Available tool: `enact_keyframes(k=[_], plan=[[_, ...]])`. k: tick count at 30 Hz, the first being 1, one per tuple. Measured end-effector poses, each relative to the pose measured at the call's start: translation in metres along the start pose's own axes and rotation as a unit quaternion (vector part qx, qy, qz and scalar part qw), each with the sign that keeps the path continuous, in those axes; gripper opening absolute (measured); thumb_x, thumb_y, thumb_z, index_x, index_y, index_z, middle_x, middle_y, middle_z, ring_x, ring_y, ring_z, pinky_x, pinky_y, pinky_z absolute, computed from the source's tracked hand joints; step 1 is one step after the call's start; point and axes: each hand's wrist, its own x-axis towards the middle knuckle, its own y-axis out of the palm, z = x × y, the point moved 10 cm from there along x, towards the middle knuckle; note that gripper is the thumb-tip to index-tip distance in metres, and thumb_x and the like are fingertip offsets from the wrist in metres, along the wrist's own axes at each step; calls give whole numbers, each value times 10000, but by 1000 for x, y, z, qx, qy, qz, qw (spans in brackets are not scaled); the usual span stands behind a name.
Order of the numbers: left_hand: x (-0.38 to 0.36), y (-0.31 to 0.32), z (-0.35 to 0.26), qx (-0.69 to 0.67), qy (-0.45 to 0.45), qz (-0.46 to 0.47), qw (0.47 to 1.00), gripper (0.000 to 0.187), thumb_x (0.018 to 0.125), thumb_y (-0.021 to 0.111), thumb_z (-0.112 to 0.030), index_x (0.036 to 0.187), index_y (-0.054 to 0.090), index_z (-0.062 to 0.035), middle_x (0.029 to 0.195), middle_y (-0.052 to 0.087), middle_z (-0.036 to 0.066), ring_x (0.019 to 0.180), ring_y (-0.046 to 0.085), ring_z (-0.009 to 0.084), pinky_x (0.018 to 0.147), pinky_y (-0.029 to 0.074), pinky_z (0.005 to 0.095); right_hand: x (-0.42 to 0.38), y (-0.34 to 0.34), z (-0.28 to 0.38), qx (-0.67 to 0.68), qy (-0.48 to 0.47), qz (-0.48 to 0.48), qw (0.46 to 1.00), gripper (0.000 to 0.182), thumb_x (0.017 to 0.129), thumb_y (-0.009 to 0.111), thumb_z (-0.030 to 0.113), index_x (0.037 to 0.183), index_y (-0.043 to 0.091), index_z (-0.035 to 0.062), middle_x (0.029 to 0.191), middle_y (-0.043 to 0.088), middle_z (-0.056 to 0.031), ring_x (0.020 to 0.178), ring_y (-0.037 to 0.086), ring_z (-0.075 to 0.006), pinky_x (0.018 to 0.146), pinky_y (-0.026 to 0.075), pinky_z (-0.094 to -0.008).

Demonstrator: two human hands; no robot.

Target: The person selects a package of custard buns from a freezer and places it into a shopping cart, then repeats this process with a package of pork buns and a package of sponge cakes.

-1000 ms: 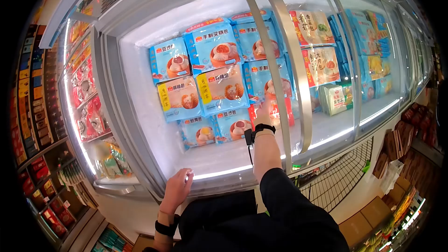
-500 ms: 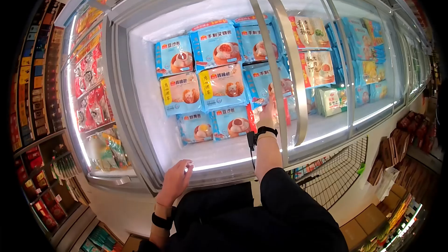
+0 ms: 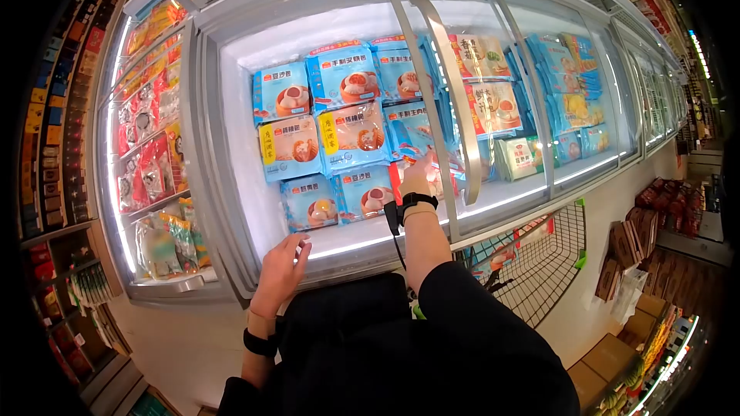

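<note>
My right hand [image 3: 416,176] reaches into the open chest freezer, its fingers closed at the upper part of a red-and-white frozen food bag [image 3: 435,182]; some fingertips are hard to make out. Just behind that bag lies a blue bag of frozen buns [image 3: 408,117]. To its left are a pink-and-blue bun bag [image 3: 358,139] and another blue bun bag [image 3: 365,194]. My left hand [image 3: 282,271] hovers by the freezer's front edge, holding nothing, thumb and fingers loosely bent and apart.
A sliding glass lid with a curved handle [image 3: 461,108] covers the freezer's right part, close to my right hand. A wire shopping cart [image 3: 539,266] with packages inside stands at the front right. An upright glass-lidded section [image 3: 154,139] is on the left. Cardboard boxes [image 3: 609,362] sit lower right.
The view has shifted, so the freezer's contents sit further left. My right hand stays at the red-and-white bag, whose top now shows more, overlapping the blue bag behind. My left hand is little changed.
</note>
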Motion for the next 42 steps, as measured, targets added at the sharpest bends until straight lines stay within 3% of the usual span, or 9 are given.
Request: enact_keyframes(k=[1,5,9,13,15,20,30,34,42], plan=[[-5,-3,0,-1,-2,-3,1000,159,912,597,-121,1024,582,-9,863,647,159,692,634,313,619,503,374,-2,-3,-6,34,-1,12,999,664,822,688,424,1306,488,16,1218,582,-181,1043,618,-293,848,529,-386],[-19,-19,2,-13,4,-33,999,146,910,602,-115,1005,593,-4,850,646,153,666,628,279,594,493,348,-24,-14,-5,30,-74,7,997,462,864,651,357,1110,550,-21,1017,637,-163,907,656,-263,825,541,-387],[-29,-43,0,-56,11,-77,995,137,912,601,-106,992,603,5,825,649,134,628,622,225,553,475,309,39,47,-66,153,24,201,967,391,835,697,300,1044,556,2,971,645,-138,805,653,-234,740,544,-344],[-34,-58,11,-148,-6,-138,979,127,930,581,-108,999,612,-6,804,658,84,656,643,151,521,453,267,-93,8,-31,100,-8,196,976,367,816,716,298,1024,567,34,919,637,-88,731,624,-179,596,493,-315],[-33,-54,29,-206,-24,-143,968,181,946,571,-143,1058,587,-2,891,660,89,761,655,149,626,474,260,-124,3,-37,53,-5,226,973,350,809,723,270,1028,573,42,911,634,-75,738,618,-168,582,483,-303],[-32,-34,48,-365,-86,-136,917,354,952,574,-229,1189,495,22,1128,609,140,988,628,218,832,492,325,-203,0,-59,38,12,371,928,363,798,731,287,1025,577,48,947,623,-46,811,584,-134,699,460,-301],[-20,-10,79,-690,-133,-118,702,559,943,537,-388,1338,417,-12,1345,487,122,1252,477,268,1055,388,446,-323,-32,-69,16,-26,525,851,492,839,734,254,1164,470,-5,1039,590,-72,921,593,-163,784,476,-332],[-21,-35,41,-720,-50,-124,681,495,947,546,-298,1359,414,-57,1329,519,106,1201,532,257,1003,446,433,-365,-52,-51,14,-10,591,806,521,864,716,267,1195,432,-19,1113,572,-103,1006,583,-168,870,468,-347],[-13,-45,46,-693,-71,-158,700,498,896,625,-169,1335,429,-39,1252,568,111,1110,597,249,936,508,400,-384,-53,-32,-27,-71,664,744,466,874,712,220,1170,440,-16,1135,605,-110,1046,582,-152,877,474,-315]])
